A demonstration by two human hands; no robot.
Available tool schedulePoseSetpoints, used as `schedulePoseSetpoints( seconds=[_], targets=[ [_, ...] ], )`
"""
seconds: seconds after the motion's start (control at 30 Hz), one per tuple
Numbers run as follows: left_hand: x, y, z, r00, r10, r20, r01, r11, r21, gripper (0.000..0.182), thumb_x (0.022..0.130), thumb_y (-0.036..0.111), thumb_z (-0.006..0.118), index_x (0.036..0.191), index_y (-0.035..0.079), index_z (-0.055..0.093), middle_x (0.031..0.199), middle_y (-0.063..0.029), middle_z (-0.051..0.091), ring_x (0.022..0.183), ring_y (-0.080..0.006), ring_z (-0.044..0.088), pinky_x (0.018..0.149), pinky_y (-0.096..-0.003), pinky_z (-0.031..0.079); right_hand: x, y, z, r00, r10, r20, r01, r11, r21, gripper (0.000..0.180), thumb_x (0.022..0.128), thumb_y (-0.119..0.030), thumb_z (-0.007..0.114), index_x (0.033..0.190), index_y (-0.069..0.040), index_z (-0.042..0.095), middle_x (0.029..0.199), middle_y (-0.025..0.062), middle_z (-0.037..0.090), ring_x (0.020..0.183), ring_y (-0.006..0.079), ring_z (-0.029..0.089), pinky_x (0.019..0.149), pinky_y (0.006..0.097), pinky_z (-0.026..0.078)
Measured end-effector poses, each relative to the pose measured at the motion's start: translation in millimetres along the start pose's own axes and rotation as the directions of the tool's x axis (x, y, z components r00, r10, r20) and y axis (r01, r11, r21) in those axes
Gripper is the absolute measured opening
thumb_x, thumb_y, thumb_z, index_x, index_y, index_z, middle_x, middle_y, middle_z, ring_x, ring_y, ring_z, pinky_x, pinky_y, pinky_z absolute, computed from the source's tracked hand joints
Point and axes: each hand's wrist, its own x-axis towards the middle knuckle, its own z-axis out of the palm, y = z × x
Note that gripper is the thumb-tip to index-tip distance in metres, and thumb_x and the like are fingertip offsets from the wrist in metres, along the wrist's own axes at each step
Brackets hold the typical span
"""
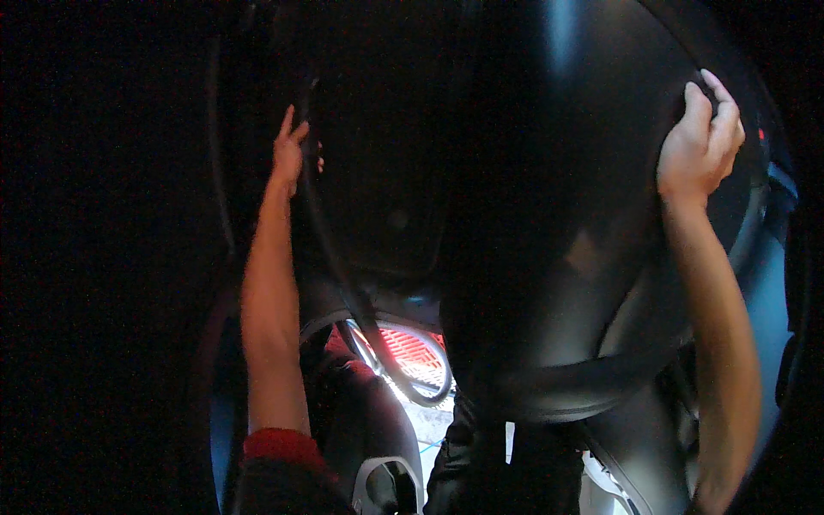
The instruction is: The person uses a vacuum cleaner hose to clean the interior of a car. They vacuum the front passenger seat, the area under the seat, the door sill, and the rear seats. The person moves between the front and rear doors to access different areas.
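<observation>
My left hand (pixel 291 154) is closed around a long black flexible strip (pixel 331 251), with fingers showing on both sides of it. From there the strip hangs down and bends into a loop low in the middle of the view. Higher up at the right, my right hand (pixel 702 141) is curled with thumb and forefinger at the rim of a large, curved dark panel (pixel 579 161). What lies inside its palm is hidden. Much of the panel is lost in shadow.
Blue painted edges (pixel 769 296) border the dark space on the right. Through a bright gap below shows a red plastic lattice (pixel 405 347) above a pale floor (pixel 432 428). My legs and a light-coloured shoe (pixel 389 479) are at the bottom. A curved dark band (pixel 573 386) crosses low right.
</observation>
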Motion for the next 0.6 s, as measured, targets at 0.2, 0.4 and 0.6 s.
schedulePoseSetpoints(
  seconds=[0.2, 0.4, 0.6],
  targets=[
    [-58, -65, 3, 0.993, -0.082, 0.083, 0.084, 0.996, -0.024, 0.064, 0.102, 0.029, 0.049, 0.159, 0.032, 0.020, 0.080, -0.0104, 0.062, 0.053, -0.0199, 0.058, 0.048, -0.0347, 0.053, 5, 3, 12, 0.992, 0.092, 0.083, -0.089, 0.995, -0.047, 0.041, 0.092, -0.047, 0.054, 0.122, -0.021, 0.068, 0.133, 0.0132, 0.058, 0.127, 0.0323, 0.051, 0.109, 0.0428, 0.035],
    [-153, -137, 28, 0.989, -0.140, 0.047, 0.143, 0.988, -0.051, 0.059, 0.101, 0.023, 0.053, 0.154, 0.036, 0.033, 0.081, -0.0064, 0.060, 0.053, -0.0187, 0.054, 0.046, -0.0341, 0.049, 18, 4, 31, 0.997, -0.014, 0.074, 0.023, 0.992, -0.123, 0.044, 0.091, -0.049, 0.054, 0.120, -0.019, 0.070, 0.129, 0.0133, 0.063, 0.123, 0.0335, 0.054, 0.106, 0.0441, 0.039],
    [-194, -198, 46, 0.987, 0.129, -0.096, -0.124, 0.991, 0.050, 0.064, 0.099, 0.017, 0.060, 0.157, 0.020, 0.032, 0.147, -0.0103, 0.049, 0.115, -0.0193, 0.053, 0.097, -0.0272, 0.042, 17, -6, 41, 0.995, -0.054, 0.078, 0.062, 0.993, -0.101, 0.042, 0.089, -0.045, 0.057, 0.114, -0.014, 0.071, 0.123, 0.0150, 0.065, 0.119, 0.0345, 0.057, 0.102, 0.0443, 0.042]
  ],
)
